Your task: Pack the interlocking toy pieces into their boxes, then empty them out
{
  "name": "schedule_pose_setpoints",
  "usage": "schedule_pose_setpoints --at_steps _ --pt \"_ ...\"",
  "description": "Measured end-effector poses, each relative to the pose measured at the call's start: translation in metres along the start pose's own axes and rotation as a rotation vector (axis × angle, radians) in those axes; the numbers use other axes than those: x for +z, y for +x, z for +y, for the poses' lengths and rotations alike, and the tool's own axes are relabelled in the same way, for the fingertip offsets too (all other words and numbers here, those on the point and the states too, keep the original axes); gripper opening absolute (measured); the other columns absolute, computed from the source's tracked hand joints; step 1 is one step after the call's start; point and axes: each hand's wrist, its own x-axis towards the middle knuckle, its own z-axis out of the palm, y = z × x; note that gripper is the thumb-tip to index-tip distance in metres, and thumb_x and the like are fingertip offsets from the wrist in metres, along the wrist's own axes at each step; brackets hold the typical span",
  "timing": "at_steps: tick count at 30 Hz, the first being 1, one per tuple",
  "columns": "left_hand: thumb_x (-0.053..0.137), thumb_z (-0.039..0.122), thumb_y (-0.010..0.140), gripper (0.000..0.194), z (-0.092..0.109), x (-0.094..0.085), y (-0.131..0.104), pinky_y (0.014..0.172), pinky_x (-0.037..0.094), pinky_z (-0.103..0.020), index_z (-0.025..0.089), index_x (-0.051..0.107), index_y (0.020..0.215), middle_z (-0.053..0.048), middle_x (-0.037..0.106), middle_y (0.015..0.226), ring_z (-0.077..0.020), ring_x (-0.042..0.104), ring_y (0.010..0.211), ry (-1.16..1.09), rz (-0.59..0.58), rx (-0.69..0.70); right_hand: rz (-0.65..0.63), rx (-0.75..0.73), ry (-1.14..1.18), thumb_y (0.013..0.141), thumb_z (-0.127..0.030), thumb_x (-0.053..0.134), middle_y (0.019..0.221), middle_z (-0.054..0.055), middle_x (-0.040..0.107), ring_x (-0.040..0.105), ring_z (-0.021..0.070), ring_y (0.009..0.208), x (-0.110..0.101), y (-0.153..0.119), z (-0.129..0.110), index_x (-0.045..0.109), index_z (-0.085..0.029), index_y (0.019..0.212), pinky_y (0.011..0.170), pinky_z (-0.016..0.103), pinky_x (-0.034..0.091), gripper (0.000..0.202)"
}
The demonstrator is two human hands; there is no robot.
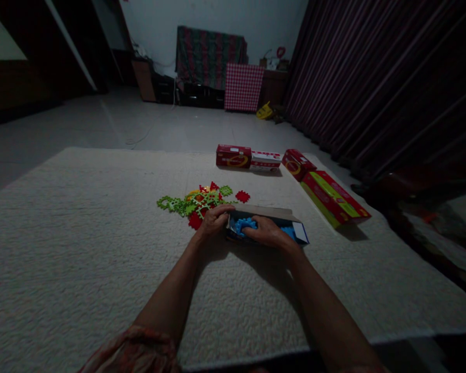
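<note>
A long open cardboard box (300, 233) lies on the quilted mat in front of me, its flap raised along the far side. My left hand (215, 219) grips the box's left end. My right hand (270, 231) reaches into the box, its fingers closed on blue toothed plastic pieces (244, 225). More blue shows inside, right of that hand. Just beyond my left hand lies a loose heap of green, red and yellow toothed plastic pieces (202, 199). One red piece (243, 196) sits apart, right of the heap.
On the mat's far side stand a dark red box (233, 156) and a white-and-red box (265, 161). To the right are another red box (298, 165) and a red-and-yellow box (336, 199). Dark curtains (357, 77) hang at the right. A low cabinet (202, 96) stands by the wall.
</note>
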Motion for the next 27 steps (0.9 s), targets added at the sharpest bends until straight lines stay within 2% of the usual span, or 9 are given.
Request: schedule_pose_setpoints --at_steps 5,7,9,12,17,20,24,27 --pt "0.053 0.014 0.076 0.036 0.003 0.002 0.000 0.109 0.050 -0.042 0.018 0.080 0.099 -0.009 0.079 0.115 -0.0245 0.069 0.115 -0.036 0.013 -0.013 -0.008 0.025 0.222 0.078 -0.035 0.062 0.074 0.001 0.065 0.058 0.0169 0.067 -0.030 -0.006 0.005 0.066 -0.018 0.086 0.060 0.027 0.045 0.020" --pt "0.052 0.013 0.076 0.037 0.004 0.003 0.000 0.109 0.050 -0.042 0.018 0.080 0.099 -0.009 0.079 0.114 -0.0243 0.070 0.114 -0.047 0.021 -0.031 -0.009 0.041 0.317 0.077 -0.038 0.063 0.072 0.000 0.062 0.057 0.0156 0.063 -0.044 -0.003 0.002 0.066 -0.018 0.088 0.057 0.026 0.047 0.022" --pt "0.052 0.013 0.076 0.037 0.005 0.003 0.000 0.109 0.050 -0.041 0.017 0.081 0.099 -0.010 0.079 0.115 -0.0246 0.070 0.115 -0.059 0.021 -0.039 0.024 0.011 0.400 0.078 -0.039 0.064 0.075 0.001 0.063 0.058 0.0152 0.066 -0.055 0.008 -0.007 0.066 -0.019 0.089 0.058 0.025 0.050 0.023" --pt "0.052 0.013 0.077 0.038 0.007 0.003 -0.001 0.109 0.050 -0.040 0.014 0.080 0.101 -0.013 0.077 0.117 -0.0258 0.069 0.117 -0.069 0.012 -0.041 0.046 -0.047 0.469 0.082 -0.036 0.064 0.078 0.002 0.064 0.059 0.0151 0.069 -0.061 0.039 -0.030 0.065 -0.018 0.088 0.057 0.024 0.052 0.019" --pt "0.051 0.016 0.080 0.045 0.006 0.001 -0.003 0.104 0.052 -0.039 0.012 0.076 0.116 -0.012 0.077 0.118 -0.0263 0.070 0.113 -0.062 -0.013 -0.098 -0.039 -0.019 0.437 0.089 -0.033 0.063 0.072 0.002 0.063 0.058 0.0128 0.064 -0.044 0.104 -0.076 0.062 -0.017 0.082 0.055 0.021 0.050 0.017" --pt "0.051 0.018 0.082 0.045 0.004 0.002 -0.003 0.103 0.051 -0.038 0.012 0.075 0.119 -0.012 0.076 0.120 -0.0261 0.069 0.115 -0.106 -0.025 -0.087 -0.076 -0.002 0.325 0.091 -0.033 0.063 0.073 0.001 0.064 0.060 0.0127 0.065 -0.030 0.131 -0.095 0.061 -0.017 0.081 0.058 0.021 0.051 0.020" --pt "0.055 0.021 0.083 0.039 0.002 0.001 -0.003 0.101 0.052 -0.039 0.012 0.077 0.113 -0.013 0.077 0.115 -0.0271 0.069 0.111 -0.096 -0.014 -0.059 -0.102 0.047 0.211 0.090 -0.036 0.067 0.065 0.002 0.063 0.061 0.0146 0.060 -0.015 0.153 -0.105 0.062 -0.014 0.075 0.057 0.024 0.051 0.026" --pt "0.056 0.021 0.082 0.037 0.003 0.000 -0.003 0.104 0.051 -0.039 0.014 0.079 0.110 -0.012 0.077 0.116 -0.0278 0.069 0.112 -0.104 -0.012 -0.071 -0.175 0.036 0.178 0.088 -0.042 0.071 0.071 0.005 0.069 0.063 0.0155 0.063 -0.011 0.159 -0.104 0.068 -0.012 0.083 0.061 0.025 0.052 0.031"
